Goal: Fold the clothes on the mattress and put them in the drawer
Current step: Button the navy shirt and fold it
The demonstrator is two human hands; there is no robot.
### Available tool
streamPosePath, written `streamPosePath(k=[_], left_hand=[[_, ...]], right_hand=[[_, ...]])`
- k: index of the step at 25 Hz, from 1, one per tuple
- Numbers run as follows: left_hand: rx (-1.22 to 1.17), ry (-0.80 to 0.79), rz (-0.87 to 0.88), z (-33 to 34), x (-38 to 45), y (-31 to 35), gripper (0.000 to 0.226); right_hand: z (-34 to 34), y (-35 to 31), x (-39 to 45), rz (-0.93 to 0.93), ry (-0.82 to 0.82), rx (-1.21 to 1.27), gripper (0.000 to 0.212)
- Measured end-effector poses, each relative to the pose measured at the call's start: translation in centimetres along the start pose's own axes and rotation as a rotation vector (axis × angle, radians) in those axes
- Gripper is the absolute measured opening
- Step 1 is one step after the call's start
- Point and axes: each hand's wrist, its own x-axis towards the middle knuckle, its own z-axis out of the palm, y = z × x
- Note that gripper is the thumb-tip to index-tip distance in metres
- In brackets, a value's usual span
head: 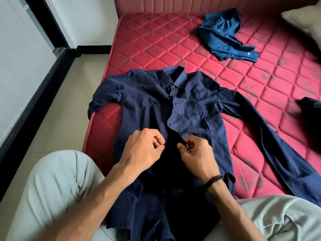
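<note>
A navy long-sleeved shirt (196, 108) lies face up on the red quilted mattress (156, 42), collar away from me, its top three buttons fastened and its right sleeve stretched toward the lower right. My left hand (144, 150) pinches the left edge of the shirt's open front at mid-chest. My right hand (196, 153) pinches the opposite edge a few centimetres away. A crumpled lighter blue shirt (222, 35) lies at the far side of the mattress.
My knees in pale grey trousers (52, 188) frame the shirt's hem. A beige pillow (305, 18) sits at the top right, and a dark garment (311, 108) shows at the right edge. Tiled floor (57, 105) and a white wall lie left.
</note>
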Motion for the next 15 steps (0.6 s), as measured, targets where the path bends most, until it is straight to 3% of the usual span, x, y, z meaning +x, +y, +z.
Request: streamPosePath(k=[9,15], left_hand=[[-0.074,-0.012,-0.014,0.5,0.4,0.3,0.007],[-0.092,-0.027,-0.024,0.6,0.4,0.4,0.006]], right_hand=[[-1.9,-0.7,-0.5,0.166,-0.174,0.614,0.018],[-1.2,-0.4,-0.8,0.17,-0.284,0.51,0.017]])
